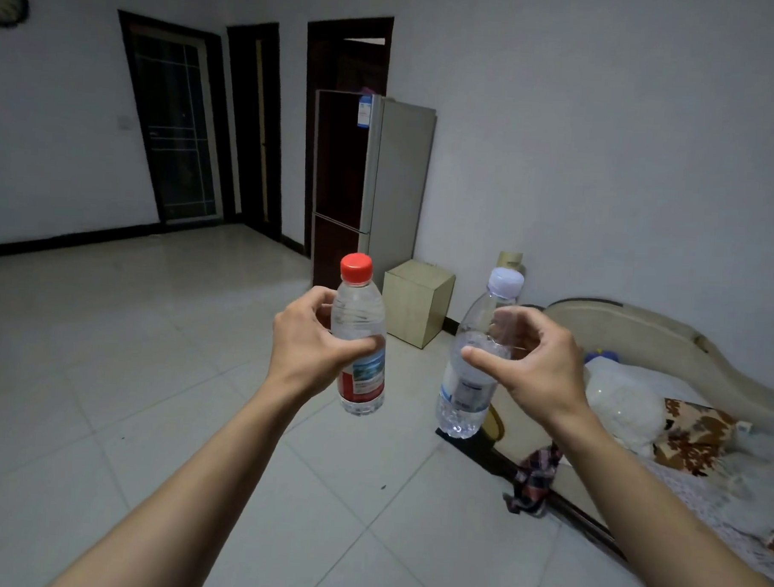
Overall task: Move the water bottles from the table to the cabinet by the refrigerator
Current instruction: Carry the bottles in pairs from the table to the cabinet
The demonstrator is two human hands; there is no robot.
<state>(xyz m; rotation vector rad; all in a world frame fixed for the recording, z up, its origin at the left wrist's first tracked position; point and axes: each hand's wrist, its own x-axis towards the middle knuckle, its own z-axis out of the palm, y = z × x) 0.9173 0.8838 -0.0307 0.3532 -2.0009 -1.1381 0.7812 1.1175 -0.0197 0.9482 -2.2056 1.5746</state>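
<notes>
Over a pale tiled floor, 2 bare forearms reached forward, each hand carrying 1 water bottle at about chest height. Left hand gripped the red-capped bottle around its middle, thumb across the front just above the red-and-blue label, the other fingers curled behind it; bottle upright, clear, nearly full. Right hand held the white-capped bottle at its upper body, thumb pressed on the near side, remaining fingers wrapped round the far side and seen through the plastic; bottle tilted slightly, top leaning right, water level about where the thumb sat. The 2 bottles were apart, not touching, both clear of any surface. Beyond them stood a tall refrigerator with dark red doors and a grey side, a blue sticker near its top. Just right of it, against the wall, sat a small light-wood cabinet, top bare as far as could be seen. Lower right: a bed with curved cream headboard, a white bundle and patterned brown cloth on it, checked fabric hanging off its edge. Far left: 2 dark-framed doors.
</notes>
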